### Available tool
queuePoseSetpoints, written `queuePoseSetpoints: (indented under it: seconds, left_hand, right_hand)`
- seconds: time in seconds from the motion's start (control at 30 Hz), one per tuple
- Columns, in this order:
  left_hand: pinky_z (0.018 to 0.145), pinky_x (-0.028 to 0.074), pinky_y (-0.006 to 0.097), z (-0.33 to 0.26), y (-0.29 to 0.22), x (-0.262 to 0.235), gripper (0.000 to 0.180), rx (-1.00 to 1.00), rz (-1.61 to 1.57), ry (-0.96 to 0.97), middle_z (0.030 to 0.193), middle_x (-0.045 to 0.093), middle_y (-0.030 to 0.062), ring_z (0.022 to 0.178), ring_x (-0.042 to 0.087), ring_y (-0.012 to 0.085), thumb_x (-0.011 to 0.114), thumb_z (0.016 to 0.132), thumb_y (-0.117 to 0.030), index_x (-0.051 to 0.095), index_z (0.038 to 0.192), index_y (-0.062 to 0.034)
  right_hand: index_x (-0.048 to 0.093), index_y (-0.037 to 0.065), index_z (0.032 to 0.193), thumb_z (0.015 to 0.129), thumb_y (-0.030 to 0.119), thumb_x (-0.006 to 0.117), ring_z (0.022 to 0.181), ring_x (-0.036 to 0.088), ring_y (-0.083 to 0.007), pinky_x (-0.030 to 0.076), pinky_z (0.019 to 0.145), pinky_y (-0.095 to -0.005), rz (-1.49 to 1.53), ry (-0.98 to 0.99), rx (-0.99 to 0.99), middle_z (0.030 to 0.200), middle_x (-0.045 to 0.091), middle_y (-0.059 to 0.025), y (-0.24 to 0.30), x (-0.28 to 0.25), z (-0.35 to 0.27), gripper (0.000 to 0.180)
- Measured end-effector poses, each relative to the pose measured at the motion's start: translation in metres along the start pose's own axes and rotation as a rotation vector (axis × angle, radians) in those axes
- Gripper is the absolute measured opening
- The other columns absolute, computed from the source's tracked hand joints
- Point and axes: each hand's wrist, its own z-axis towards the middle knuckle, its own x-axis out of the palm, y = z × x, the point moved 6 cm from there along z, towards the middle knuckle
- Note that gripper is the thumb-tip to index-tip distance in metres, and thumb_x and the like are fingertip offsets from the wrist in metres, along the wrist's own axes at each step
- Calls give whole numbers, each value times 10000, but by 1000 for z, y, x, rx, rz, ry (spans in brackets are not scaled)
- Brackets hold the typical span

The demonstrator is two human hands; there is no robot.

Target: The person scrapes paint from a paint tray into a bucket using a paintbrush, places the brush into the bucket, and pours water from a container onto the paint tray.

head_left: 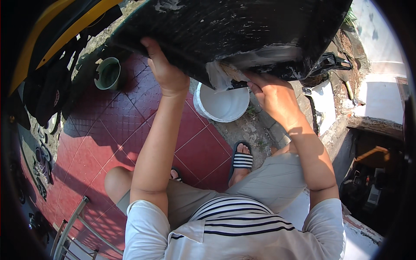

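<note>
Panel [260, 26], black and streaked with white paste [277, 56], fills the top of the head view, beyond and between both hands. The left hand [169, 76] grips its near left edge, thumb laid on the face, fingers hidden behind. The right hand [277, 93] is at the near edge to the right, thumb and fingers pinching a smeared piece [234, 73] whose kind I cannot tell. Between the hands, lower than the panel, stands a white bucket [197, 102]. Left of the left hand is a green pot [97, 81]; farther out, a yellow strip [78, 32]. Right of the right hand lies black plastic [336, 63]. Nearer the body than both hands are red tiles [195, 147] and a striped sandal [242, 161]
</note>
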Motion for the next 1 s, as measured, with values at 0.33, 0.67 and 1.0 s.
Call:
queuePoseSetpoints:
  seconds: [0.33,0.67,1.0]
  left_hand:
    - [990,471,347,-1,-1,1,692,43,-65,-117,1301,601,105,1135,603,208,444,1030,-579,513,1358,27]
    - [1059,445,371,8,-3,-5,710,11,-92,-146,1392,559,109,1223,576,241,438,1029,-581,457,1427,7]
    - [1129,388,389,5,4,1,683,-75,-221,-116,1482,485,95,1308,512,268,413,1030,-591,422,1480,-77]
  right_hand:
    - [724,160,1141,915,231,663,787,657,-323,530,703,-426,-92,115,-86,836,657,-111,-8,-19,-9,244]
    - [728,128,1098,917,245,689,757,619,-273,502,671,-387,-188,-150,31,772,591,-70,-48,-76,-12,219]
    - [725,130,1080,911,266,674,789,631,-269,532,690,-388,-212,-38,-192,802,606,-59,-25,-33,4,223]
